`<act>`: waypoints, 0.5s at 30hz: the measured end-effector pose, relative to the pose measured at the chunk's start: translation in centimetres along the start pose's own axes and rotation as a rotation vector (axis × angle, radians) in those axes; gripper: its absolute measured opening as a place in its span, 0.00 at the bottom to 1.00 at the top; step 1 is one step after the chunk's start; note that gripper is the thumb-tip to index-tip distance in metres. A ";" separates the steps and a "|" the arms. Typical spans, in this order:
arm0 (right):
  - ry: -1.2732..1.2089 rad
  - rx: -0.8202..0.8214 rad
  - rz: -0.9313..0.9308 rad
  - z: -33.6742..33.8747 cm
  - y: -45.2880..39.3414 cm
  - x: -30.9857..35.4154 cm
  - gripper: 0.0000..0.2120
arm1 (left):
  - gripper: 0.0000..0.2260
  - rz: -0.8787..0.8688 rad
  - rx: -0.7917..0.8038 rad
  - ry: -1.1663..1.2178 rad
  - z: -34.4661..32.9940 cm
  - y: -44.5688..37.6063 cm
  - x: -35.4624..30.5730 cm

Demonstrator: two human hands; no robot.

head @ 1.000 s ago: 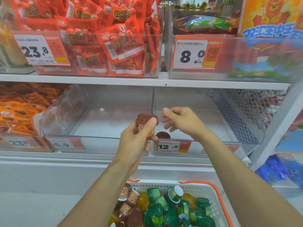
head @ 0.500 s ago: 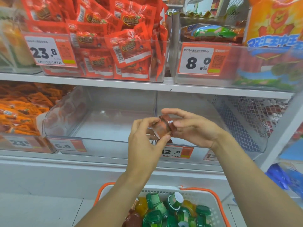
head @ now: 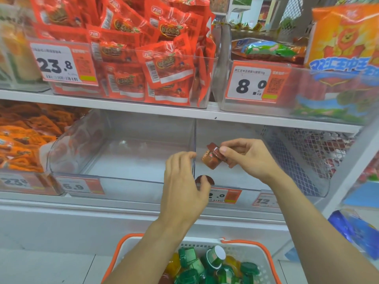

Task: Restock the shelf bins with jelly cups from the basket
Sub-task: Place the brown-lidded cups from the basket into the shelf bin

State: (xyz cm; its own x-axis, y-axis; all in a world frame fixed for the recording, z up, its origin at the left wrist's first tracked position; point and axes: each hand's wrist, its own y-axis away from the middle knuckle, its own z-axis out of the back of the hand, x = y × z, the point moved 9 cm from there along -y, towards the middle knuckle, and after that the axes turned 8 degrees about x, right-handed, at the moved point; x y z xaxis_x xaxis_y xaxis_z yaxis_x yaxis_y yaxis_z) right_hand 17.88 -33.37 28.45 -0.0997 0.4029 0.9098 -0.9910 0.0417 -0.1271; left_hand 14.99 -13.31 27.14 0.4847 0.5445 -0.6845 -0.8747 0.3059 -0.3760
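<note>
Over the right clear bin [head: 256, 181] on the lower shelf: right hand [head: 250, 158] pinches a red jelly cup [head: 212, 157] by its lid end, cup tilted, long axis slanting down-left, base toward the bin floor. Left hand [head: 184, 185] hangs loose-fingered just beside it, holding nothing, nearer the divider wall. One dark cup [head: 204, 179] lies at the bin's front, below. Open floor behind and right of it; front lip low. Basket [head: 127, 242] of cups sits beneath the arms.
</note>
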 end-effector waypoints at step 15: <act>0.762 0.235 -0.117 -6.3 -5.1 -4.7 0.11 | 0.25 0.125 0.151 -0.019 -2.3 0.2 2.6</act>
State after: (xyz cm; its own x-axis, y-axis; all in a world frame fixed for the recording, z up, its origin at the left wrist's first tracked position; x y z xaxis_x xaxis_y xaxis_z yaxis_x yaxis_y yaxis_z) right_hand 23.99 -29.73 22.40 0.0102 0.9242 0.3817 -0.9925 -0.0370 0.1162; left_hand 16.07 -13.65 23.85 0.3732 0.5998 -0.7078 -0.9183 0.3474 -0.1898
